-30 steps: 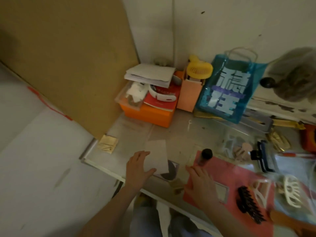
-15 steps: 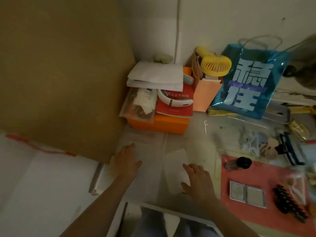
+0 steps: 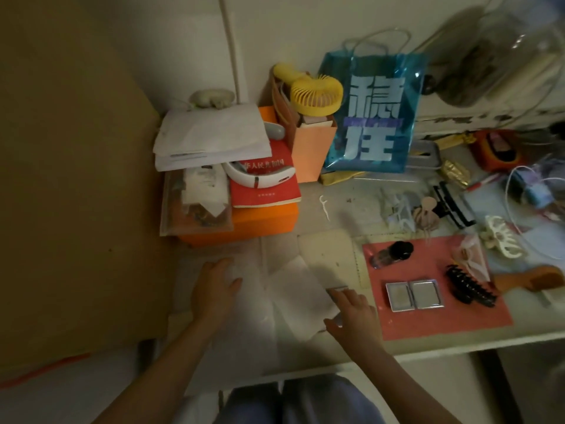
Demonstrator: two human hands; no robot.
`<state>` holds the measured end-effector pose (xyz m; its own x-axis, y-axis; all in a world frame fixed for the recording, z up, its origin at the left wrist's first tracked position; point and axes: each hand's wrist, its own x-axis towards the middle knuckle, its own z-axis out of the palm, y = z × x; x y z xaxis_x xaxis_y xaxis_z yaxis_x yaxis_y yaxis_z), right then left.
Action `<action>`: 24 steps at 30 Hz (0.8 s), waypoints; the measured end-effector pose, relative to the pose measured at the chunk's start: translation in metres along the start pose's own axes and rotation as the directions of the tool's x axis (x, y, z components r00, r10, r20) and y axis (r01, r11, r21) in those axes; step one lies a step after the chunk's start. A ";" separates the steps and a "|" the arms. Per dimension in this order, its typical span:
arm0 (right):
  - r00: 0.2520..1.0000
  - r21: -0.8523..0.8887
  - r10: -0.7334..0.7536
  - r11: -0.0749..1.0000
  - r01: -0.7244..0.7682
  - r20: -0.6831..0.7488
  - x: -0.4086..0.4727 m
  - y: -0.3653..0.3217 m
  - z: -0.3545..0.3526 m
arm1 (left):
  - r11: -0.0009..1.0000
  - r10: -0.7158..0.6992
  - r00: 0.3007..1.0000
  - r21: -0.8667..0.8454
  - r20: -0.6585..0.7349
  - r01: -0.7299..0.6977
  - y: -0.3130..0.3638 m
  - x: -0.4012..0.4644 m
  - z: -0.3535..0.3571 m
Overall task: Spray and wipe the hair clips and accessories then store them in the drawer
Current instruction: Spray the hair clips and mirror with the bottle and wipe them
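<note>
left hand (image 3: 214, 286): my fingers relaxed, flat on counter (image 3: 336, 209)
right hand (image 3: 354, 313): fingers loose, resting on white tissue (image 3: 299, 298) edge
black claw clip (image 3: 469, 286): on pink mat (image 3: 428, 319), beside mirror compact (image 3: 414, 295)
spray bottle (image 3: 391, 254): lying on mat

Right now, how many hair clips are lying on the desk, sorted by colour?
Black claw clips: 2, one on the pink mat and one behind it
Cream claw clip: 1
Beige clip: 1
Total: 4 that I can make out. The clear packets may hold more, too blurred to tell.
</note>
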<state>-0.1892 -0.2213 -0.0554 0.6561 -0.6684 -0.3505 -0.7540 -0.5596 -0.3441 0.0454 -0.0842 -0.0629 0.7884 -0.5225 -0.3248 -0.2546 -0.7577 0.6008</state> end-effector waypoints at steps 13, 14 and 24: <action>0.967 0.200 0.191 0.967 -0.156 -0.171 0.004 0.084 -0.041 | 0.928 0.363 0.931 -0.084 -0.024 -0.364 0.152 -0.024 0.011; 0.958 0.234 0.214 0.958 -0.167 -0.193 0.007 0.090 -0.046 | 0.924 0.375 0.927 -0.073 -0.015 -0.375 0.164 -0.027 0.015; 0.967 0.514 0.213 0.850 -0.113 -0.139 0.050 0.118 -0.080 | 0.907 0.387 0.922 -0.180 0.002 -0.381 0.232 -0.057 0.058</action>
<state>-0.2481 -0.3607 -0.0439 0.4696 -0.8334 -0.2912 -0.6977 -0.1483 -0.7008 -0.0910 -0.2531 0.0526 0.6269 -0.7761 -0.0682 -0.4306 -0.4182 0.7998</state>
